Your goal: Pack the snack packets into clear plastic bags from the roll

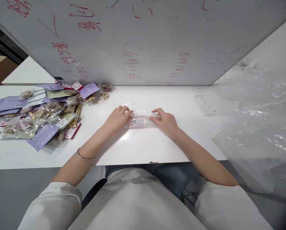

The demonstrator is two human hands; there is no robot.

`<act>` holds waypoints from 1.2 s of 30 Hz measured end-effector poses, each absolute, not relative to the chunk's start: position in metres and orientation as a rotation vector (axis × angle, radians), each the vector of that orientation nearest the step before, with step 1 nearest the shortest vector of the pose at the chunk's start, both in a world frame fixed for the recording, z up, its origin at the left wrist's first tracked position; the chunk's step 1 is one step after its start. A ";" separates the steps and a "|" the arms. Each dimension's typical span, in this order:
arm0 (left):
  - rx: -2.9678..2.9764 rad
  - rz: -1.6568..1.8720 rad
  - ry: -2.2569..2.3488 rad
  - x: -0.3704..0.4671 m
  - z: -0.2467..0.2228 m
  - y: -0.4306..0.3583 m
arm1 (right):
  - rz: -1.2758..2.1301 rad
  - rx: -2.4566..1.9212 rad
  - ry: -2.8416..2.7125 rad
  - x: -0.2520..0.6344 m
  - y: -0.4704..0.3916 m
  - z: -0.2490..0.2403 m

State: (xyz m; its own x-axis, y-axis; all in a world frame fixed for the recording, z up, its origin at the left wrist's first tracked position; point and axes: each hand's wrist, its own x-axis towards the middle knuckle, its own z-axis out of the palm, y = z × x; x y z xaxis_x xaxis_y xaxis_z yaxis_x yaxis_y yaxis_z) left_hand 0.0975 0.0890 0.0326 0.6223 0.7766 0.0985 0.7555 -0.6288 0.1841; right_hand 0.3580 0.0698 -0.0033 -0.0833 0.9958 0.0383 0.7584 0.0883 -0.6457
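Note:
A clear plastic bag [146, 110] lies flat on the white table in front of me, with a folded strip along its near side. Through or on that strip shows a white label [138, 122] with red and dark print. My left hand [120, 118] grips the strip's left end with curled fingers. At the right end, my right hand [166, 121] has the folded edge between thumb and forefinger. Whether anything else is inside the bag I cannot make out.
Many small packets [49, 111] with purple, green and gold cards are heaped on the left. A whiteboard [154, 35] with red writing stands behind the table [143, 150]. Clear plastic bags [258, 134] spread over the right side and hang past the front edge.

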 end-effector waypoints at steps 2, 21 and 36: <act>2.872 0.293 1.129 0.104 0.027 0.084 | 0.425 -1.623 -1.967 0.358 0.071 -0.005; 2.593 0.272 1.075 0.105 0.036 0.083 | 1.139 -1.582 -1.775 0.363 0.070 0.007; 2.681 0.143 1.252 0.113 0.002 0.084 | 0.040 -1.496 -2.513 0.326 0.063 -0.013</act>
State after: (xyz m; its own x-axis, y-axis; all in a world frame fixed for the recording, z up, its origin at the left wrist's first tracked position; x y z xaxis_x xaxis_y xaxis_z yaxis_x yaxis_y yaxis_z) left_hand 0.1133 0.0843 0.0019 0.6412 0.7673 0.0112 0.7501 -0.6298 0.2018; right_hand 0.3263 0.0632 -0.0133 -0.4596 0.8716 0.1709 0.8657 0.4826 -0.1332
